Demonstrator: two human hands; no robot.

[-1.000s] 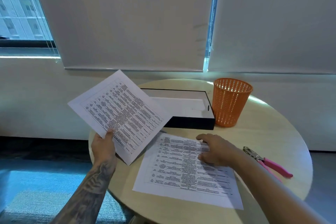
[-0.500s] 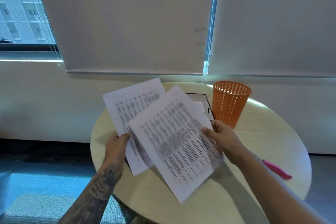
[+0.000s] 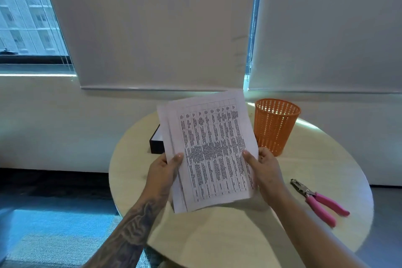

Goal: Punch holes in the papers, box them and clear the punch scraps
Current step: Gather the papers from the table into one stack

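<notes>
Both hands, left (image 3: 164, 168) and right (image 3: 264, 166), are pinching the limp, light papers (image 3: 211, 148) by their side edges, above the table (image 3: 217, 235).

pale round table (image 3: 217, 237) | lowered roller blind (image 3: 152, 28) | second lowered blind (image 3: 326, 28) | window (image 3: 26, 17), far left | blue carpet (image 3: 54, 224)

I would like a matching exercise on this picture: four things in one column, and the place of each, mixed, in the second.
1 papers
2 hole punch
3 basket
4 box

A partly hidden behind the papers
B lying flat on the table, right side
C gripped by left hand and right hand
D standing upright near the far edge

Pairs: 1-C, 2-B, 3-D, 4-A
</notes>
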